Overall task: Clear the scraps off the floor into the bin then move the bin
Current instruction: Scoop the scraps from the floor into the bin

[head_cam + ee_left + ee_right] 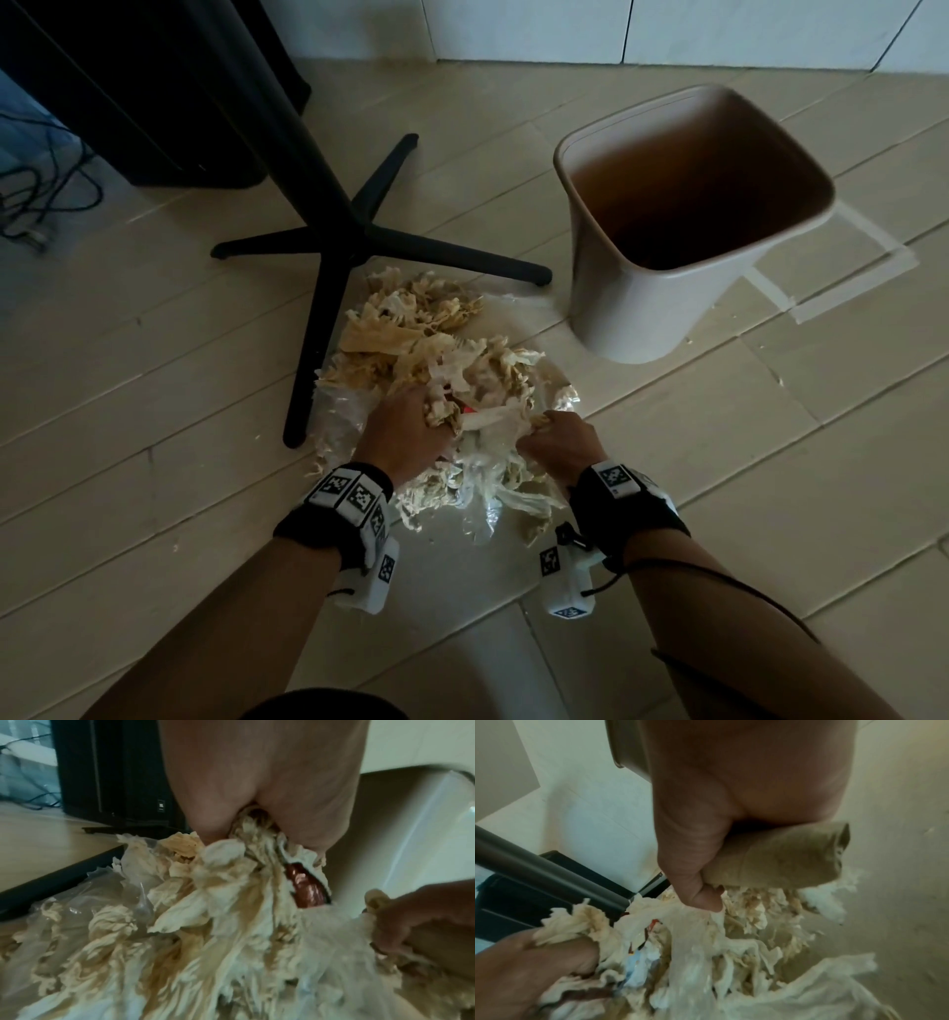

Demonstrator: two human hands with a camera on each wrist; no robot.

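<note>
Scraps (pixel 441 360): lying mid-frame on the floor (pixel 154 360), looking light, soft and crumbly (mixed with slippery plastic film).
Left hand (pixel 411 426): curling round a clump.
Right hand (pixel 560 442): gripping a cardboard tube (pixel 782 858).
Hold: scooping from underneath seems safest.
Bin (pixel 642 308): standing upper right, open.

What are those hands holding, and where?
Both grip the scraps: left hand a clump at the pile's near edge, right hand a brownish piece beside it.
</note>
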